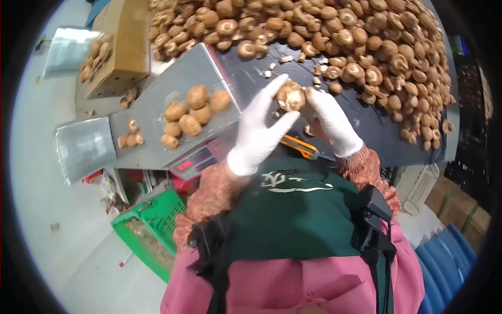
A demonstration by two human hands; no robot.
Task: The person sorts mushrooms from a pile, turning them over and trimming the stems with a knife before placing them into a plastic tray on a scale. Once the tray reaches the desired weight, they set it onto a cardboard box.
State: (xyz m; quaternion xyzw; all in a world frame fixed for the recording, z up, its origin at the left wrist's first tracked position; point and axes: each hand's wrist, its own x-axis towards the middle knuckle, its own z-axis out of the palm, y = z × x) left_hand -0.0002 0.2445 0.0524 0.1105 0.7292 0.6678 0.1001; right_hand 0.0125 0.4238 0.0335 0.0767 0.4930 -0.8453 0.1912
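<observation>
A brown mushroom, its pale underside turned up toward me, is held over the dark table top. My left hand, in a white glove, grips it between thumb and fingers from the left. From the right, my gloved right hand pinches its edge; some of those fingers are hidden underneath. An orange box cutter lies just below the hands, near the table's front edge. Cut stem pieces are scattered beyond the hands.
A large heap of mushrooms covers the back and right. On the left, several mushrooms rest on a scale with a red display. A cardboard box, plastic bags and a green basket are further left.
</observation>
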